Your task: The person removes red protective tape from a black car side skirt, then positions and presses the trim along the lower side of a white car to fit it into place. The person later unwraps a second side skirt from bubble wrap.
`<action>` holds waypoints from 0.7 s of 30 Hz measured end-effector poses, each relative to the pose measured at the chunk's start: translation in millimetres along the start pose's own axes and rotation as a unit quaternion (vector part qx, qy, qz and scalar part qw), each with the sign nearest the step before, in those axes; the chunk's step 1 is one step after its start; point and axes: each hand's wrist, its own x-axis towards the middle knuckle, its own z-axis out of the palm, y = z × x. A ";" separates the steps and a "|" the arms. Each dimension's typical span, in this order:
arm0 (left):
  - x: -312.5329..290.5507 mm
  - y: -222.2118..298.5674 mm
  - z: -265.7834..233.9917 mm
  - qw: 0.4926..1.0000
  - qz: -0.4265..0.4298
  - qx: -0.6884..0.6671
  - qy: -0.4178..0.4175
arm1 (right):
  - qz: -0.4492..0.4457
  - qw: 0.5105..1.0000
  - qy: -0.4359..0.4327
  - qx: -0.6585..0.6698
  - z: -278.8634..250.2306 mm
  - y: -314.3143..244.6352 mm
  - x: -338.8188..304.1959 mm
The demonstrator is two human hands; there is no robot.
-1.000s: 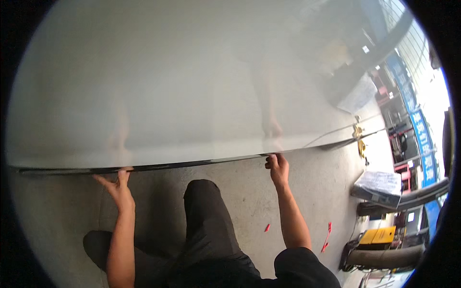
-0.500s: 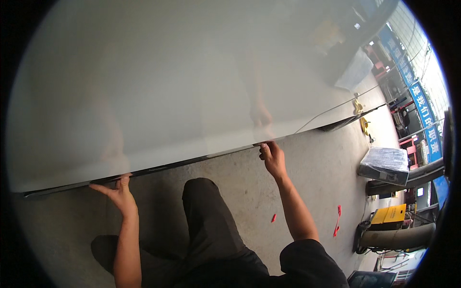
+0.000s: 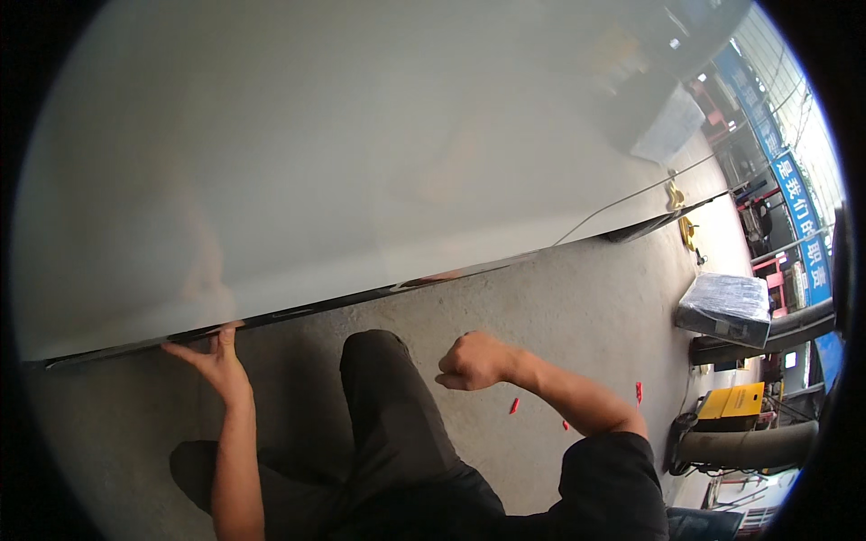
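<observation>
A large, glossy pale body panel (image 3: 316,180), like the side of a vehicle, fills the upper view. Along its lower edge runs a dark trim strip (image 3: 307,309). My left hand (image 3: 215,362) is up against this strip from below, thumb and fingers spread; the fingertips are partly hidden at the edge. Apart from the panel, above the floor and right of my knee, my right hand (image 3: 474,362) is closed in a fist with nothing showing in it.
Small red pieces (image 3: 514,406) lie on the concrete floor (image 3: 559,307) by my right arm. A thin cable (image 3: 622,197) crosses the panel. At right stand a plastic-wrapped box (image 3: 724,309), a yellow unit (image 3: 731,402) and thick grey posts (image 3: 749,446). My bent knee (image 3: 374,361) is below the panel.
My right hand has left the panel's lower edge, come back toward me and to the left, and closed into a fist. My left hand stays at the strip.
</observation>
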 end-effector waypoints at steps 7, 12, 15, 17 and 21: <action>-7.0 2.2 7.0 0.998 -0.006 0.056 0.001 | -0.001 0.976 0.155 -0.150 -43.0 58.8 31.9; -9.0 12.1 1.5 0.997 -0.038 0.064 0.008 | -0.071 0.949 0.250 -0.179 -44.0 53.1 41.7; -9.3 24.6 7.5 0.998 -0.054 0.033 0.005 | -0.042 0.949 0.239 -0.199 -30.1 57.2 45.8; -7.8 29.7 8.0 0.998 -0.028 0.050 0.004 | -0.071 0.975 0.146 -0.153 -22.3 30.3 48.8; -6.1 13.5 9.6 0.995 -0.063 0.074 0.012 | -0.331 0.941 -0.005 -0.069 33.8 -69.6 61.6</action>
